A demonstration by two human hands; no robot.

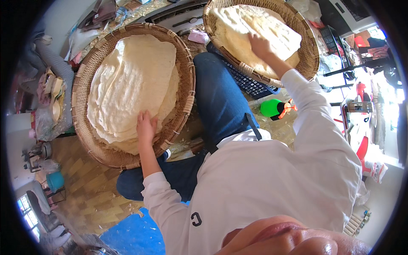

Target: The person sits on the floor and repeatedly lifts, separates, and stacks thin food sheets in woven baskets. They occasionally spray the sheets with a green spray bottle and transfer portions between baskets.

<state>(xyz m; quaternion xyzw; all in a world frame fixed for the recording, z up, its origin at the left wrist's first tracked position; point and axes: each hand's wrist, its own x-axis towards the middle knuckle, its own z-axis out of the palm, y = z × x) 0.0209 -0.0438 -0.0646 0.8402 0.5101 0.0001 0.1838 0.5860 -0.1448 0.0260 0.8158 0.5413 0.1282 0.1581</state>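
Note:
In front of me on the left is a round woven basket (81,95) with a stack of large, thin, pale flatbread-like sheets (137,76). My left hand (147,126) lies on the near edge of that stack, fingers on the top sheet and thumb apart. A second woven basket (310,41), farther off to the right, holds more such sheets (271,28), partly in bright sunlight. My right hand (261,46) touches the left edge of its upper sheets. Its fingertips are bent down, so whether they pinch a sheet is hidden.
The right basket leans over a dark plastic crate (251,84). A green spray bottle (271,108) with an orange trigger stands below it. Pale flakes lie on the wood-pattern floor (86,178), and a blue sheet (135,234) covers part of it. A pink packet (198,36) sits between the baskets.

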